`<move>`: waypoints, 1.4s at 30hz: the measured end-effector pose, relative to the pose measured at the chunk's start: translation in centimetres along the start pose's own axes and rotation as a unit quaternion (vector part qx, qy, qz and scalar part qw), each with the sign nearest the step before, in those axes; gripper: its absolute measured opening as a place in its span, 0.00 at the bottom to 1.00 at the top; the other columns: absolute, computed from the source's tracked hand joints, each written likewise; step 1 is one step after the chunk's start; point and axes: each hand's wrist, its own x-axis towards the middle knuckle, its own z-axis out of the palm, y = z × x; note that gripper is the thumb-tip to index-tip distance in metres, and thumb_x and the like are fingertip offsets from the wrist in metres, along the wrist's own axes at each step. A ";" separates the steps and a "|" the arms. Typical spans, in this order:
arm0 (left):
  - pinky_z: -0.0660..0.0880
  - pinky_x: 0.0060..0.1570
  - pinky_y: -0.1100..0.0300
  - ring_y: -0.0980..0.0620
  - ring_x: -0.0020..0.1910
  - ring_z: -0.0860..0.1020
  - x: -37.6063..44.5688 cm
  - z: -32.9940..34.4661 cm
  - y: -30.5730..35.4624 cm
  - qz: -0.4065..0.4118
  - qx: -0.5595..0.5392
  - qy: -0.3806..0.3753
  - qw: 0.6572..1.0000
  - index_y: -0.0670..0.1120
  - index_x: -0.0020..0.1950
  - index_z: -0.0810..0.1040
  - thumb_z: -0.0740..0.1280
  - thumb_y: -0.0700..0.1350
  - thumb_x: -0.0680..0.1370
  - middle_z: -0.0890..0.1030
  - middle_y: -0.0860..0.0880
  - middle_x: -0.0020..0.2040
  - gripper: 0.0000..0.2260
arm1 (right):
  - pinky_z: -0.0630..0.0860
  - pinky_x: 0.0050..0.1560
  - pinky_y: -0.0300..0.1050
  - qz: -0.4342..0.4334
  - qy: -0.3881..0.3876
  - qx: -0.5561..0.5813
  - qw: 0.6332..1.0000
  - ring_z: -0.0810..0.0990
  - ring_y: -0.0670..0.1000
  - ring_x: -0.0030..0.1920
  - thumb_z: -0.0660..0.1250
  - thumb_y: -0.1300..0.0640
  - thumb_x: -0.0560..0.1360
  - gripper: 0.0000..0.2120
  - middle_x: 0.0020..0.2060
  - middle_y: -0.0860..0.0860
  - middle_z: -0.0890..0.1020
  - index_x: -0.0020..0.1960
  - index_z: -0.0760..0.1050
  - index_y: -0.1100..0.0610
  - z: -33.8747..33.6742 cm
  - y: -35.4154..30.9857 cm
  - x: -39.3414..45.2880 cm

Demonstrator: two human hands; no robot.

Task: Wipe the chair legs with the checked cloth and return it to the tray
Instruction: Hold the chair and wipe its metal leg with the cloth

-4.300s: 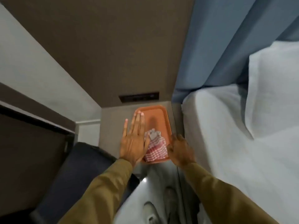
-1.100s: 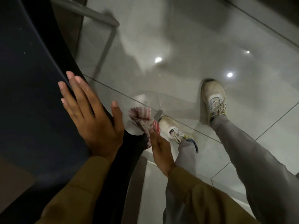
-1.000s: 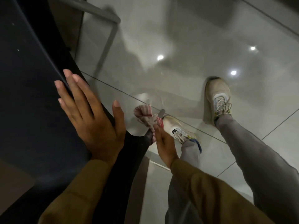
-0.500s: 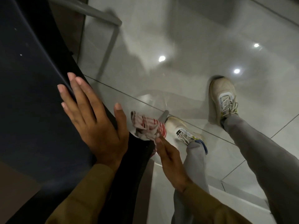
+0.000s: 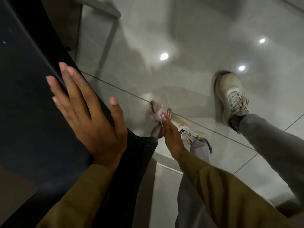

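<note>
Glossy grey floor tiles [image 5: 189, 46] fill the upper and right parts of the frame, mirroring three ceiling lights, with dark grout lines running diagonally. The dark chair [image 5: 32, 104] takes up the whole left side. My left hand [image 5: 92, 119] lies flat and open on its edge, fingers spread and pointing toward the upper left, grasping nothing. Just right of centre, my right hand [image 5: 171, 135] reaches down and holds the checked cloth [image 5: 156, 112], bunched into a blurred red-and-white wad against the thin grey chair leg [image 5: 157, 131]. The leg's long axis slants from the chair's lower corner up and to the right, toward the floor, and the cloth sits near its far end. I cannot tell exactly how my fingers close around it. My pale shoes [image 5: 230, 94] stand on the tiles to the right, one partly hidden behind my right hand.
</note>
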 end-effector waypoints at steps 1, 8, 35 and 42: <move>0.48 0.88 0.40 0.27 0.86 0.54 0.0 0.1 -0.1 0.000 0.001 0.001 1.000 0.31 0.85 0.55 0.53 0.51 0.87 0.59 0.31 0.86 0.32 | 0.82 0.63 0.51 -0.017 -0.013 -0.007 1.000 0.81 0.61 0.66 0.56 0.50 0.87 0.20 0.67 0.63 0.81 0.74 0.74 0.57 0.0 -0.4 -1.9; 0.49 0.88 0.40 0.28 0.87 0.54 -0.1 0.3 -0.4 0.016 0.023 -0.003 1.000 0.33 0.86 0.54 0.53 0.53 0.88 0.57 0.32 0.87 0.33 | 0.76 0.69 0.43 -0.151 -0.045 -0.062 0.986 0.80 0.43 0.67 0.55 0.53 0.86 0.19 0.64 0.46 0.84 0.73 0.76 0.54 0.4 -0.3 -9.5; 0.49 0.88 0.39 0.28 0.87 0.53 -0.2 0.1 -0.4 0.014 0.032 -0.012 0.999 0.34 0.86 0.55 0.51 0.52 0.88 0.58 0.35 0.87 0.32 | 0.72 0.75 0.63 -0.049 0.019 -0.096 0.994 0.77 0.60 0.72 0.57 0.56 0.87 0.18 0.70 0.59 0.80 0.73 0.76 0.59 -2.1 2.4 2.6; 0.49 0.88 0.37 0.27 0.87 0.53 -0.2 -0.2 -0.2 0.017 0.022 -0.024 0.999 0.34 0.86 0.55 0.51 0.51 0.87 0.58 0.35 0.87 0.31 | 0.78 0.68 0.55 -0.034 -0.011 -0.062 0.997 0.82 0.61 0.66 0.61 0.49 0.86 0.17 0.64 0.58 0.85 0.67 0.81 0.56 -1.2 -0.2 0.3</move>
